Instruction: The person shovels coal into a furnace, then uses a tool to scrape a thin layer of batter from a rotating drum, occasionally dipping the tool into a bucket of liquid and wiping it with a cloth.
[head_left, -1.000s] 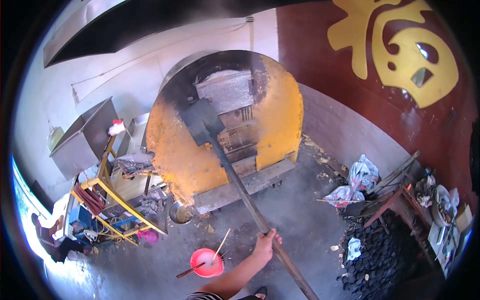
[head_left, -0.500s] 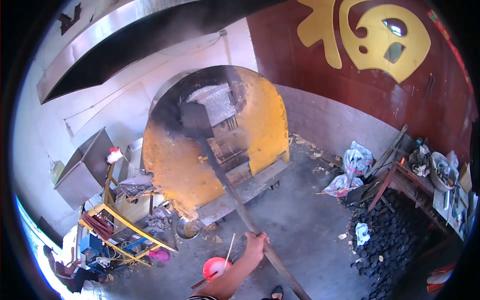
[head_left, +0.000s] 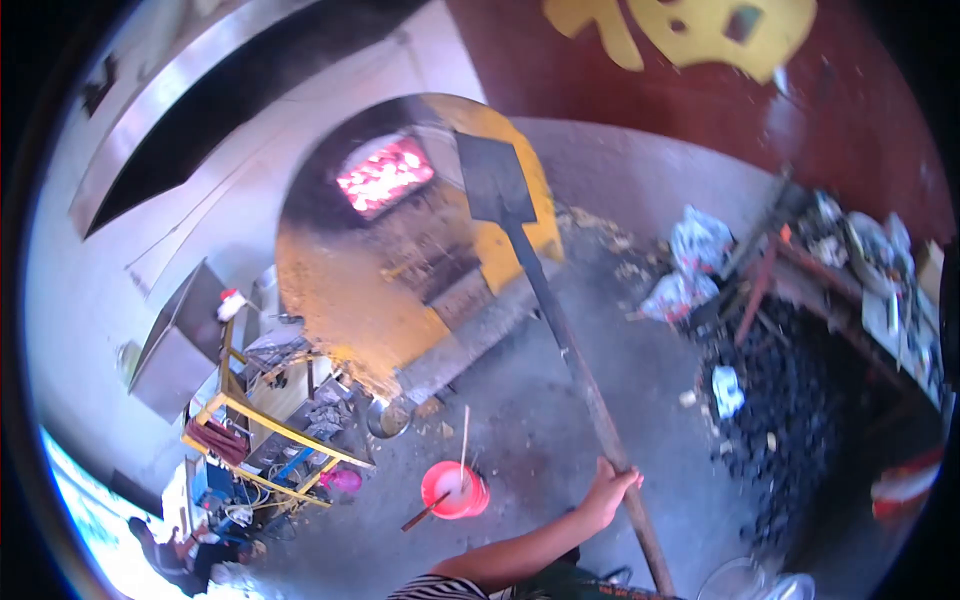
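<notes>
My left hand (head_left: pixel 610 491) is closed around the wooden handle of a long shovel (head_left: pixel 572 345). The shovel's flat, dark, square blade (head_left: pixel 494 178) points away from me, in front of the right side of a yellow, soot-blackened oven (head_left: pixel 350 290). Bright glowing coals (head_left: pixel 387 177) show in the oven's mouth, left of the blade. No load can be seen on the blade. My right hand is out of view, and the handle's lower end runs down towards the bottom edge.
A red bucket (head_left: pixel 470 500) with sticks in it stands on the floor, left of my hand. Black coal (head_left: pixel 775 440) is heaped at right beside a cluttered bench. A yellow metal frame (head_left: pixel 270 425) stands left. At lower left a person (head_left: pixel 175 555) sits.
The shovel has swung right, away from the oven mouth, with my left hand still on it. The pale panel seen across the mouth is gone from there, and glowing coals show. The view has shifted.
</notes>
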